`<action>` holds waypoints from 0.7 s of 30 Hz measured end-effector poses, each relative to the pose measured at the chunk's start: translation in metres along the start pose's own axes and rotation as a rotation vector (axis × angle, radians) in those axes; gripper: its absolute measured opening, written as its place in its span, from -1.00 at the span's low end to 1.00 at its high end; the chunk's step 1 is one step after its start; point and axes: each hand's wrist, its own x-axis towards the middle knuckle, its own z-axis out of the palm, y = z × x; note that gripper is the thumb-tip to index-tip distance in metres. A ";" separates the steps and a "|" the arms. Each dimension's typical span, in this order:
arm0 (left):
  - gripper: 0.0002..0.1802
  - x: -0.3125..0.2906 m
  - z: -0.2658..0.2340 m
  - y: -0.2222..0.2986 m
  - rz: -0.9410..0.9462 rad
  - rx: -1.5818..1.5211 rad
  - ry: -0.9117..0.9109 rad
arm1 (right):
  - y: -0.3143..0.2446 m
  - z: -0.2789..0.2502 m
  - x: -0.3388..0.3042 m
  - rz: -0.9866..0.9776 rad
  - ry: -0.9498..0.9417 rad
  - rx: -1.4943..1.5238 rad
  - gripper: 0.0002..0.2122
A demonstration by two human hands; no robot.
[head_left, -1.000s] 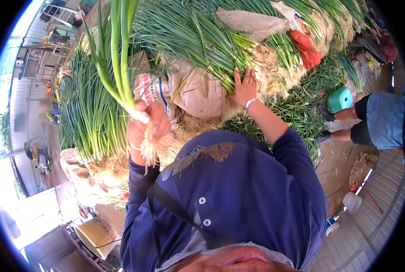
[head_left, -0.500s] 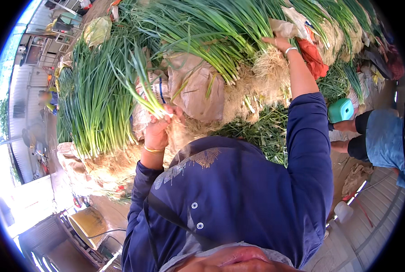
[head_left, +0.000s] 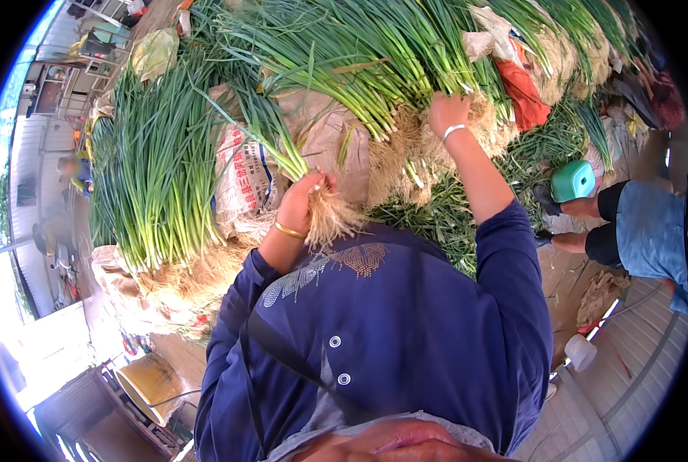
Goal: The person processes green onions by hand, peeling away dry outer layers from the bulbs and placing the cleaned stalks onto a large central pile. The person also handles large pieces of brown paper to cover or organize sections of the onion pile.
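Note:
My left hand (head_left: 301, 204) is closed around a small bunch of green onions (head_left: 288, 158), just above their roots. The leaves point up and to the left, and the pale roots (head_left: 330, 218) hang out to the right of the fist. My right hand (head_left: 448, 117) is at the front of a large heap of green onions (head_left: 367, 77). Its fingers are curled on the white stalks, just above a thick mat of roots (head_left: 413, 150); the fingertips are partly hidden among them. Between the hands lies a tan sack (head_left: 344, 146).
A second heap of green onions (head_left: 163, 177) lies to the left, beside a white printed sack (head_left: 240, 177). Loose green leaves (head_left: 444, 215) cover the floor ahead. At the right are a teal container (head_left: 572, 181) and another person's legs (head_left: 579, 225). A yellow bucket (head_left: 150, 385) stands lower left.
My left hand has shifted right and slightly nearer with its bunch. My right hand has come left and nearer, from the heap's right side down to the stalks by the roots.

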 end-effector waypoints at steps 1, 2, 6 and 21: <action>-0.86 0.007 -0.009 -0.003 0.027 0.033 -0.045 | 0.005 -0.020 0.006 0.052 -0.082 0.274 -0.69; -0.84 0.007 -0.007 -0.003 0.021 0.060 -0.034 | 0.006 -0.039 0.008 0.100 -0.163 0.554 -0.70; -0.63 0.011 -0.001 -0.009 -0.016 0.000 -0.156 | -0.009 -0.094 -0.037 0.049 -0.104 1.193 -0.72; -0.83 0.041 -0.014 -0.053 0.042 0.623 0.037 | -0.114 -0.052 -0.077 -0.394 -0.092 0.368 -0.70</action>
